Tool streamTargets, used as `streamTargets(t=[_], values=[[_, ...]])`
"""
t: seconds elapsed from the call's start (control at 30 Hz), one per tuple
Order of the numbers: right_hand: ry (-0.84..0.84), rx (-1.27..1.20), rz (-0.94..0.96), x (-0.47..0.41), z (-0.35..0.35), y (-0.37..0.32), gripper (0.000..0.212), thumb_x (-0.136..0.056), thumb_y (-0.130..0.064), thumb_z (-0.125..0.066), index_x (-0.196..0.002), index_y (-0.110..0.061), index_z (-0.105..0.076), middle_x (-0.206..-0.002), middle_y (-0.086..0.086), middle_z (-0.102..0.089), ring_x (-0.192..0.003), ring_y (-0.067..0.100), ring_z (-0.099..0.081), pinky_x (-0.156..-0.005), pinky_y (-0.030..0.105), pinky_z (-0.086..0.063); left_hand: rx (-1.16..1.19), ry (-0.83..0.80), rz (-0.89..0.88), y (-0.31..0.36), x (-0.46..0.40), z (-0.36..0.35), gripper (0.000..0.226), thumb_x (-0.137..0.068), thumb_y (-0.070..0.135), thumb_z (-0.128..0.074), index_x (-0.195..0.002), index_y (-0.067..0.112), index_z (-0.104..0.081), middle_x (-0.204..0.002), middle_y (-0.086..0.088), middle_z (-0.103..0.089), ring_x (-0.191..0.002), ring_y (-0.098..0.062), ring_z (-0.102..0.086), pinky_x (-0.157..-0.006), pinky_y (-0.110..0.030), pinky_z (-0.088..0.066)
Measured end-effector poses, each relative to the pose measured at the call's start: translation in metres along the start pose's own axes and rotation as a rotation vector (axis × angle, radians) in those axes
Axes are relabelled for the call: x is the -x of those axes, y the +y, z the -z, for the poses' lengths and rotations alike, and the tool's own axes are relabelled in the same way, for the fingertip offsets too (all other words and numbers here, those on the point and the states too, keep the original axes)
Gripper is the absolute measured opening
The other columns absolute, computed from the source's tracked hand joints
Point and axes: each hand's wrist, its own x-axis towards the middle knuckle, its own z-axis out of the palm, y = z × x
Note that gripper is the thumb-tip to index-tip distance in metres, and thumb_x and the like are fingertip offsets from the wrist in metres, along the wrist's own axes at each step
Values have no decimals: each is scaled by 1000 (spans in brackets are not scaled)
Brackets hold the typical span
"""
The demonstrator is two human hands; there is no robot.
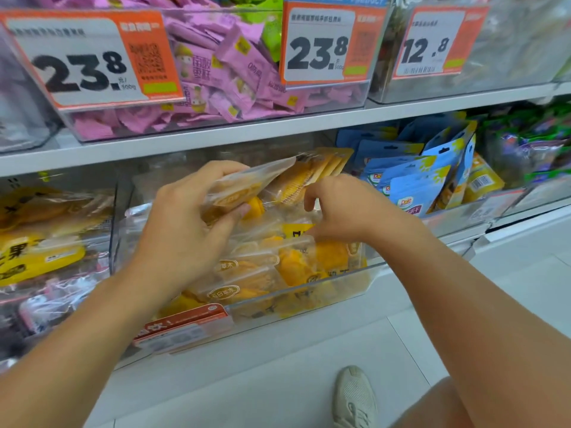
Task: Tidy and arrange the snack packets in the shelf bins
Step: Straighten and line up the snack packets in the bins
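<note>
A clear plastic bin [367,274] on the lower shelf holds several see-through packets of yellow dried fruit [309,264]. My left hand [188,223] grips a small stack of these packets [247,185], lifted and tilted above the bin, thumb under and fingers on top. My right hand [336,211] is over the bin's right half, fingers curled down, touching the packets lying there; I cannot tell whether it pinches one. More yellow packets [321,168] stand upright at the back of the bin.
Blue Dole pouches [414,180] fill the bin to the right, yellow-labelled packets [40,248] the bin to the left. The upper shelf carries a bin of pink packets [222,78] with orange price tags [324,44]. My shoe [355,396] is on the white floor below.
</note>
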Motion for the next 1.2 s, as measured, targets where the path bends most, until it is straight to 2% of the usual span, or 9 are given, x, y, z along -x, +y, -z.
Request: streamTargets(t=[0.2,0.4,0.53,0.63,0.77,0.83,0.93,1.03,1.2], values=[[-141,-247,-26,-9,-9,-5,23,-86,-17,-75,-107,-23,-70,-103,-4,-60,-101,17,-58,-72,27,-45,49,22,53,-1,1,-1,43,-84,9,-78,-116,34,-62,-105,25,-66,-97,9,-62,-82,-4,-43],[-172,-579,-163,-14,-30,-7,30,-83,4,-68,-90,-22,-55,-88,-3,-54,-72,13,-51,-55,24,-42,54,0,60,2,4,-2,43,-85,10,-78,-117,34,-63,-104,22,-68,-96,4,-64,-81,-8,-46],[-55,-714,-228,-19,-39,-11,30,-80,9,-61,-78,-20,-55,-74,-4,-52,-68,14,-51,-56,23,-43,63,1,75,1,4,-3,43,-85,9,-77,-117,33,-63,-103,21,-68,-95,4,-65,-80,-9,-47],[16,-745,-172,-12,-24,-8,37,-71,2,-85,-73,-20,-54,-62,-5,-56,-60,10,-55,-62,28,-50,123,37,128,-5,3,-3,39,-85,10,-78,-116,29,-64,-100,21,-68,-90,6,-65,-79,-9,-48],[286,-771,-75,6,5,0,43,-66,-11,-92,-71,-21,-50,-45,-8,-51,-38,2,-39,-53,23,-38,247,93,248,-12,-3,-2,31,-86,10,-77,-116,13,-71,-101,18,-71,-97,3,-68,-87,-13,-51],[390,-848,5,18,16,5,43,-69,-7,-89,-73,-21,-48,-49,2,-52,-45,9,-40,-52,25,-38,303,102,267,-12,-4,-2,30,-85,8,-76,-114,9,-71,-103,15,-71,-99,2,-68,-87,-10,-50],[526,-987,65,38,27,9,44,-72,3,-84,-77,-20,-46,-64,20,-67,-55,20,-56,-49,40,-49,332,105,274,-10,-4,-2,28,-85,7,-76,-112,8,-72,-102,11,-72,-98,3,-68,-86,-10,-50],[662,-1131,66,52,35,14,45,-72,7,-82,-80,-19,-47,-69,8,-74,-62,22,-68,-56,39,-56,347,114,275,-3,-5,-1,28,-86,3,-74,-114,5,-70,-100,15,-69,-92,13,-65,-81,-3,-46],[818,-1439,108,58,50,20,41,-74,6,-77,-85,-18,-45,-71,2,-73,-67,17,-70,-65,34,-58,406,154,272,6,-9,4,22,-87,3,-73,-108,6,-72,-99,17,-70,-93,10,-66,-82,-5,-47]])
